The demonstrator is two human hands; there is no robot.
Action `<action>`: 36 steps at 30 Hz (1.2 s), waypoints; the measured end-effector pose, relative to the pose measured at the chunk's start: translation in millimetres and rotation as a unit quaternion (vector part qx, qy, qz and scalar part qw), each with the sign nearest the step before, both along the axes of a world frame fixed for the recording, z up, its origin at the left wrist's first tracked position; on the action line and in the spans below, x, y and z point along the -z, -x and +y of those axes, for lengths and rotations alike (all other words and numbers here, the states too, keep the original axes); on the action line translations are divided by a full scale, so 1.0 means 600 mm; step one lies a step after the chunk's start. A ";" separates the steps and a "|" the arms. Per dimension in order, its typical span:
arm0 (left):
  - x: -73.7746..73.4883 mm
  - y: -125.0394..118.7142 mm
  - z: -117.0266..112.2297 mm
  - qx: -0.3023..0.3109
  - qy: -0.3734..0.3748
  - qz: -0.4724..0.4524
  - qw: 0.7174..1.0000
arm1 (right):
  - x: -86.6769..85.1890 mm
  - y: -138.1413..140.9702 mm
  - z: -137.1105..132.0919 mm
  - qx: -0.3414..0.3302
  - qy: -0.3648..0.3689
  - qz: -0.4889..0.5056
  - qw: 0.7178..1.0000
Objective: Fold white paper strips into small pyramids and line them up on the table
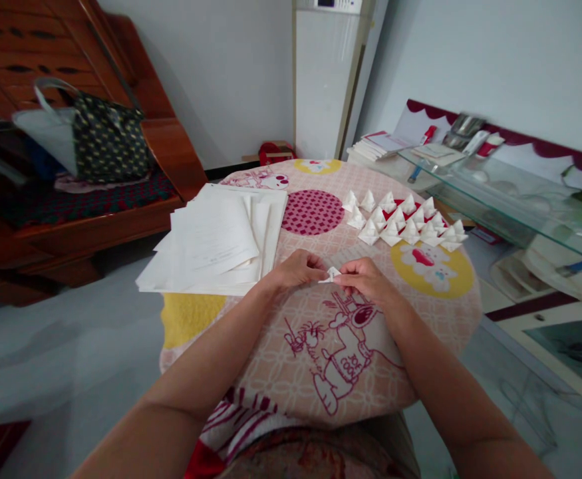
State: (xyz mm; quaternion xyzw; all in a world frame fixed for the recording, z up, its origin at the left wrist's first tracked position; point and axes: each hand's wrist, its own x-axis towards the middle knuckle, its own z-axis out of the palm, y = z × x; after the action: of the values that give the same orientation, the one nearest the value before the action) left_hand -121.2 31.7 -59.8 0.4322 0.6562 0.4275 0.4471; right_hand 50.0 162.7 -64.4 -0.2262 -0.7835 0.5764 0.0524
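Observation:
Between my two hands is a small piece of folded white paper (pixel 331 273), held just above the patterned tablecloth (pixel 291 359). My left hand (pixel 298 269) pinches its left end between thumb and fingers. On the other side, my right hand (pixel 363 276) grips the right end with thumb and forefinger. Beyond my right hand, several folded white paper boats (pixel 393 226) stand in rows at the table's right. A stack of loose white paper sheets (pixel 211 239) lies left of my left hand.
A glass-topped cabinet (pixel 495 193) with books, tins and a plant borders the table on the right. A wooden bench (pixel 165 153) holding a dark patterned bag (pixel 108 136) stands at the left. A tall white appliance (pixel 323 80) stands behind the table.

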 end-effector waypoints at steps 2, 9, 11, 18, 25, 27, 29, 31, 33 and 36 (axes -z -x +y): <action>-0.003 0.001 -0.001 0.012 0.000 -0.009 1.000 | 0.000 0.002 -0.003 0.020 0.043 -0.001 0.999; 0.002 -0.005 0.002 0.050 0.022 -0.001 0.999 | 0.002 0.008 -0.008 0.041 0.084 0.016 0.995; 0.007 -0.009 0.004 0.045 0.017 0.002 0.999 | 0.004 0.009 -0.010 0.036 0.089 0.016 0.995; 0.014 -0.017 0.010 0.038 -0.022 0.003 0.999 | 0.005 0.013 -0.015 0.045 0.095 0.045 0.993; 0.004 -0.013 0.009 0.010 -0.024 -0.008 1.000 | 0.015 0.016 -0.012 0.044 0.095 0.063 0.993; 0.004 -0.012 0.008 0.004 -0.024 -0.017 1.000 | 0.018 0.016 -0.010 0.052 0.097 0.065 0.992; 0.004 -0.008 0.006 -0.004 -0.024 -0.024 0.999 | 0.020 0.016 -0.007 0.062 0.102 0.066 0.991; 0.006 0.000 0.005 -0.012 -0.025 -0.027 0.999 | 0.021 0.015 -0.003 0.070 0.111 0.068 0.989; 0.009 0.014 0.003 -0.035 -0.032 -0.036 0.998 | 0.021 0.012 0.002 0.079 0.113 0.077 0.987; 0.011 0.032 -0.001 -0.092 -0.063 -0.065 0.992 | 0.021 0.006 0.010 0.098 0.080 0.097 0.987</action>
State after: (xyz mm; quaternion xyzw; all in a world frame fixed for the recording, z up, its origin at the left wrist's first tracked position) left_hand -140.3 31.2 -66.3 0.3685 0.6348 0.5341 0.4195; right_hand 46.5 168.9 -76.8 -0.2481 -0.7003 0.6485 0.1657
